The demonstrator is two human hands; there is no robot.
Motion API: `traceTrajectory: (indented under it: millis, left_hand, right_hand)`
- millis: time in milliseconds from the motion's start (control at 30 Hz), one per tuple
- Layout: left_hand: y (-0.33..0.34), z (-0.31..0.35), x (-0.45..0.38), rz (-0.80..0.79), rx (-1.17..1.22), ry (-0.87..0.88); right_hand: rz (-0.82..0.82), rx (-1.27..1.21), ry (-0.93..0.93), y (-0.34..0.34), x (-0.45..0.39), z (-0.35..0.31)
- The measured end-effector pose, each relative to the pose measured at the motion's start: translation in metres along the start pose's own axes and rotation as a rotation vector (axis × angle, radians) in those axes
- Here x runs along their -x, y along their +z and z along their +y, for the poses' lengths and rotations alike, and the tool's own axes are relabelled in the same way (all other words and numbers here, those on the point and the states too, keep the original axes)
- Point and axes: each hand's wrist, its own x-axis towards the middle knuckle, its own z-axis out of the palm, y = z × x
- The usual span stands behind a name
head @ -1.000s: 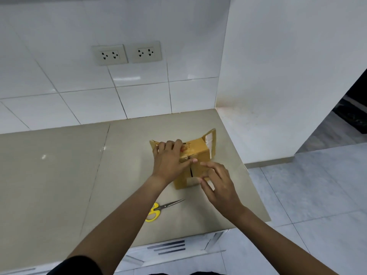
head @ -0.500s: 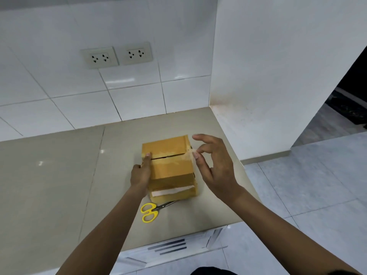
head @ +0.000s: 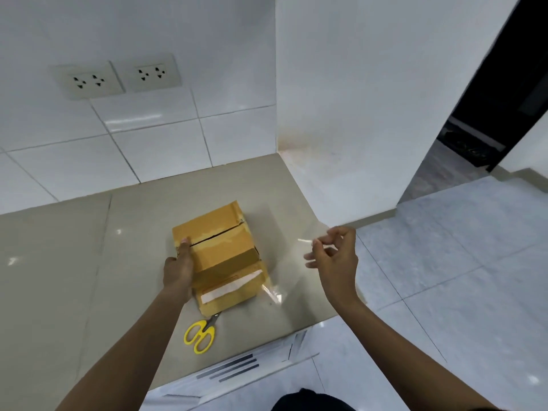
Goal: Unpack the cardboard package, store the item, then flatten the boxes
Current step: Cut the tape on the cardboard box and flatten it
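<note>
Box [head: 218, 258] sits on the bench [head: 59, 277] near its right front corner, pinned by the left hand [head: 178, 269], thumb on the top edge by the flap slit, fingers curled on the left side. Right hand [head: 333, 259] off to the right, clear of the box, thumb and fingertips pinched on a strip of clear tape [head: 284, 271] that runs back to the box's front right corner. Half a second ago that hand was at the top seam; now it has pulled away with the tape in tow, so the seam looks freed and the flaps should open next. Flaps not lifted yet. Contents hidden. Tape nearly invisible, its far end hard to trace. White label [head: 229, 287] text unreadable. Scissors [head: 201, 333] lie just in front, blades tucked under the box.
</note>
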Motion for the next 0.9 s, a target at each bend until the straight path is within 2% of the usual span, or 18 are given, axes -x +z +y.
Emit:
traceTrajectory:
  millis: [167,400,533,667,733,800,867,900]
  left_hand:
    - [0.008,-0.001,0.003,0.008,0.017,-0.01]
    - [0.013,-0.003,0.003,0.038,-0.032,-0.001]
    - [0.014,-0.004,0.003,0.031,-0.005,-0.028]
    - [0.013,-0.001,0.005,-0.023,0.084,-0.147]
    - [0.009,0.003,0.007,-0.072,0.097,-0.199]
    - [0.004,0.007,0.011,-0.139,0.081,-0.241]
    - [-0.001,0.01,0.016,-0.196,0.071,-0.277]
    - [-0.004,0.011,0.018,-0.23,0.066,-0.291]
  right_hand:
    - [0.056,0.357,0.134,-0.032,-0.007,0.059]
    - [-0.014,0.773,0.099,-0.051,-0.008,0.093]
    - [-0.048,0.822,0.121,-0.054,-0.006,0.099]
    - [0.09,0.909,0.24,-0.062,-0.012,0.098]
    - [0.14,0.995,0.154,-0.06,-0.012,0.094]
    - [0.155,0.986,-0.026,-0.053,-0.016,0.087]
    - [0.057,0.82,-0.162,-0.034,-0.023,0.071]
    - [-0.042,0.681,-0.171,-0.02,-0.027,0.061]
